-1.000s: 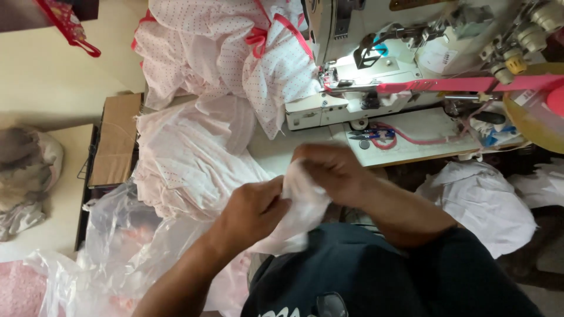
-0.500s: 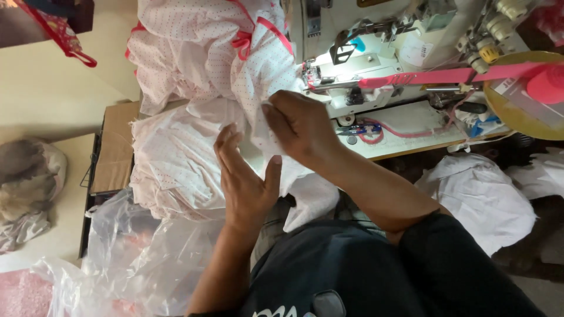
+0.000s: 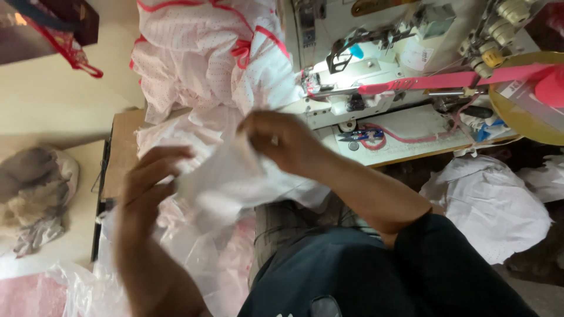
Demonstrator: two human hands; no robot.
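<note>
Both hands hold one white cloth (image 3: 235,176): left hand (image 3: 150,182) fingers clamped on its edge, right hand (image 3: 279,141) fingers pinched on its top.

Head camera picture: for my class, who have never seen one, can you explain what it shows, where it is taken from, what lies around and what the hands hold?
The camera sits on a person's head and looks down at their own two bare hands. The left hand and right hand both grip a white cloth above the lap. Ahead stands a sewing machine with pink tape running across it and small snips on its table. A tied bundle of dotted white cloth sits to its left. More white cloth lies on the floor at right.
</note>
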